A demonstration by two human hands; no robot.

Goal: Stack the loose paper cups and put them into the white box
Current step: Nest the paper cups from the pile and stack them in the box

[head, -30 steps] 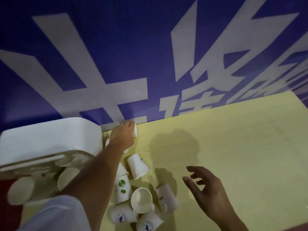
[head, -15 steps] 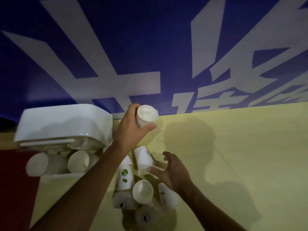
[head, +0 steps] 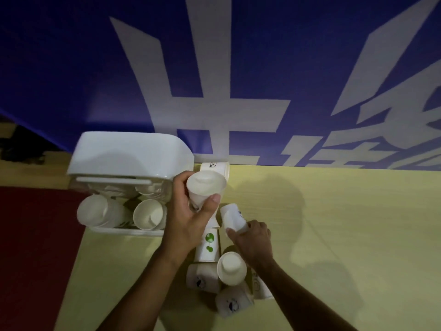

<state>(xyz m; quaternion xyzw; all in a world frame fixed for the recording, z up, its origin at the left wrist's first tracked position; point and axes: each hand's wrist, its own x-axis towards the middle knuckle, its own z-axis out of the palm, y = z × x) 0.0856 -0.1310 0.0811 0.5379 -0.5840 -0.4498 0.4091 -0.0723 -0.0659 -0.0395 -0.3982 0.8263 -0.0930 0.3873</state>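
My left hand [head: 188,220] holds a white paper cup [head: 205,189] upright above the table, mouth toward me. My right hand [head: 253,240] grips an upside-down cup [head: 232,217] standing on the table just right of it. Several loose cups lie in a pile below: one with green spots [head: 208,244], an upright one [head: 231,267], others on their sides [head: 201,278] [head: 232,303]. Another cup [head: 216,167] lies by the wall. The white box [head: 128,156] sits at the left with its lid raised; stacked cups [head: 95,212] [head: 148,213] lie inside.
A blue wall banner [head: 238,80] with large white characters rises right behind the table. The yellow tabletop [head: 346,223] stretches to the right. A dark red surface [head: 35,247] lies left of the table edge.
My left hand lifted a cup from beside the wall and brought it toward me. My right hand moved in from the right and closed on the upside-down cup.
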